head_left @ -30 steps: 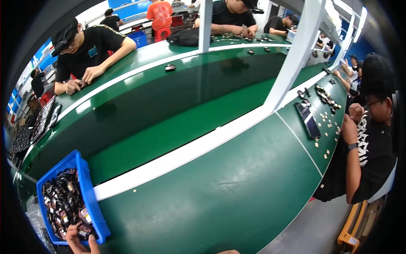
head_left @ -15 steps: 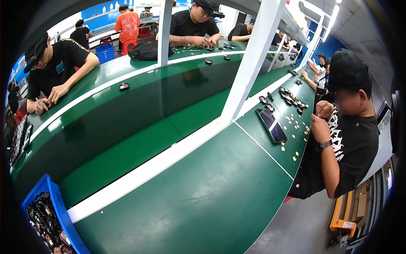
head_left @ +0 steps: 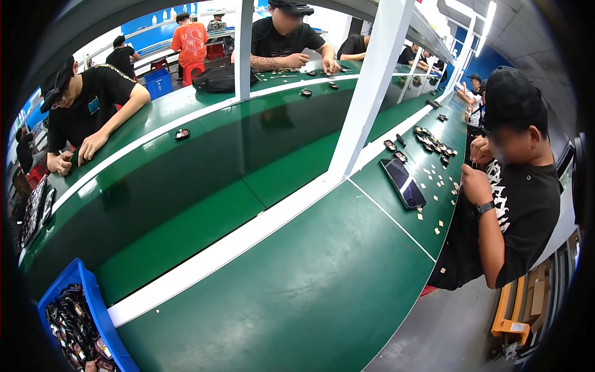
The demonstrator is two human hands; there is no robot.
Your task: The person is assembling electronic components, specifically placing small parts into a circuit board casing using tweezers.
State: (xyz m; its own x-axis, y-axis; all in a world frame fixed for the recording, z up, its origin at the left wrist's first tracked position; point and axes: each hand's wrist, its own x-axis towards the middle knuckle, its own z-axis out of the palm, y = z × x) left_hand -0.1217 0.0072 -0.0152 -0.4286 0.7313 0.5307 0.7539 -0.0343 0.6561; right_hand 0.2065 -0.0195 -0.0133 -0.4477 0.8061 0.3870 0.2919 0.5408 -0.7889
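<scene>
A blue plastic bin point(head_left: 93, 291) stands at the lower left, beside the end of the white rail. Inside it lies a heap of small black parts with cables point(head_left: 73, 319), too tangled to tell their exact kind. At the picture's lower edge, over that heap, a small skin-coloured patch point(head_left: 91, 366) looks like a fingertip of my left hand. The rest of that hand is cut off, so its grip does not show. My right hand is out of view. In front of me stretches the green tabletop point(head_left: 273, 285), with one tiny pale chip point(head_left: 157, 311) near the bin.
A co-worker point(head_left: 514, 186) at the right pinches something small. By them lie a black phone point(head_left: 403, 184), small black devices point(head_left: 434, 142) and pale square pieces. A white post point(head_left: 369, 93) rises from the rail. Across the dark green belt point(head_left: 204, 180) other people sit working.
The whole view has shifted a little, with the bin and benches now slightly farther right. Across the belt, a co-worker has raised their head and moved their hands apart.
</scene>
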